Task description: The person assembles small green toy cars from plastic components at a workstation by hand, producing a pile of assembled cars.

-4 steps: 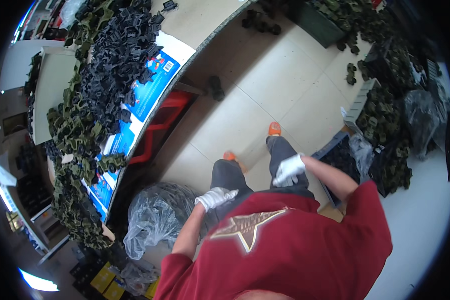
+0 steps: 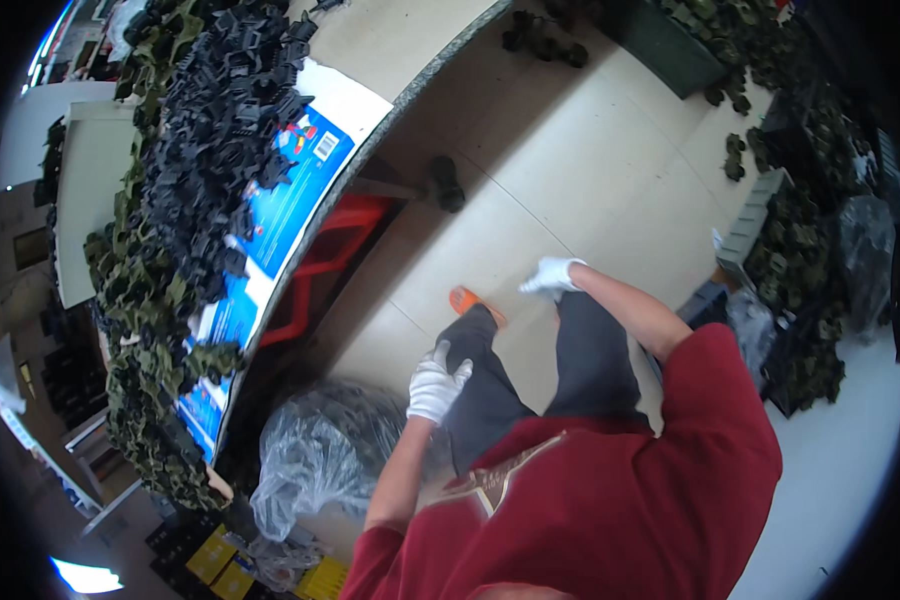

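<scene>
My left hand [image 2: 437,386], in a white glove, is beside my left thigh with its fingers apart and nothing in it. Farther forward, by my right knee, my right hand [image 2: 550,276] wears a matching glove; its fingers stretch out to the left, slightly blurred, and no object shows in it. Left of my left hand a clear plastic bag [image 2: 315,450] bulges on the floor, its contents hard to make out. On the curved-edged table to my left lies a heap of black plastic parts [image 2: 215,140], with olive-green toy vehicle parts [image 2: 155,390] piled alongside.
Blue printed cardboard [image 2: 300,190] lies along the table edge, above a red plastic stool [image 2: 340,235]. At the right, a grey crate [image 2: 752,228] stands beside heaped green parts [image 2: 785,245]. A dark green bin [image 2: 660,45] is at the far end. Loose parts [image 2: 448,184] lie on the tiled floor.
Both gloved hands have moved forward, away from my body; the right also went slightly left. My legs have shifted in a step, and the view has moved slightly.
</scene>
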A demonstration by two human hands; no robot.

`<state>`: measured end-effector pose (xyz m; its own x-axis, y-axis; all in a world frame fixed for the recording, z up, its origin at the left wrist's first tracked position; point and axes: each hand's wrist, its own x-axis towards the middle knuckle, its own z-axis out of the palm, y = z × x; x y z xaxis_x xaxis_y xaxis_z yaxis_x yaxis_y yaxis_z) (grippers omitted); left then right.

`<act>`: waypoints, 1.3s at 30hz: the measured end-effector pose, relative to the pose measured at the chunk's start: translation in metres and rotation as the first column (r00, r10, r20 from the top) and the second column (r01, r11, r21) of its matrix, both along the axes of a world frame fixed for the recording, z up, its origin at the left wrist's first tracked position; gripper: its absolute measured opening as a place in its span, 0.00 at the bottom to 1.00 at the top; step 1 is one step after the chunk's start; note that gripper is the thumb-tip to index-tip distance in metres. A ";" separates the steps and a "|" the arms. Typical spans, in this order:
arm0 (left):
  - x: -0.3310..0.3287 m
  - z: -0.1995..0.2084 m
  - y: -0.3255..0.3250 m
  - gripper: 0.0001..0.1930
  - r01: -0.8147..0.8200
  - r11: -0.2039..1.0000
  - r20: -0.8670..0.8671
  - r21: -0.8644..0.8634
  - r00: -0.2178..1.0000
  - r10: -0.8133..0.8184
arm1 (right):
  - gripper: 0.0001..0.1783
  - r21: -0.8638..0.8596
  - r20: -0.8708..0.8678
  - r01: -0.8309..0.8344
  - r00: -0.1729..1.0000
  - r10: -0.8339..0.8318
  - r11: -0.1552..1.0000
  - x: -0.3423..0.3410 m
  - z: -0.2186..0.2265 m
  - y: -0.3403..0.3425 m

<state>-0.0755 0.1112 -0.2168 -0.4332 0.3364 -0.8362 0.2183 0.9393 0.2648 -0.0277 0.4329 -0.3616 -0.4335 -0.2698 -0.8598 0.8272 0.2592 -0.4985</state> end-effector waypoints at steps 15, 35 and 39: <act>-0.069 -0.200 0.041 0.21 0.184 0.982 -0.773 0.032 0.627 -0.092 | 0.61 0.614 -0.202 0.442 0.889 -0.411 0.654 -0.276 -0.363 -0.065; -0.075 0.096 0.087 0.27 0.132 0.875 -0.133 0.466 0.988 -0.079 | 0.51 -0.479 -0.878 0.683 -0.375 -0.299 0.551 -0.197 0.389 0.215; -0.094 0.190 0.073 0.23 0.116 0.741 -0.294 0.661 0.949 0.114 | 0.39 -0.583 -0.785 0.699 -0.615 -0.067 0.413 -0.270 0.556 0.254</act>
<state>-0.1691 0.1840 -0.0266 -0.6171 0.7532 -0.2277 0.3937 0.5461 0.7394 -0.2973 0.6865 0.1943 -0.2347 0.6982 0.6764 -0.5090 0.5046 -0.6974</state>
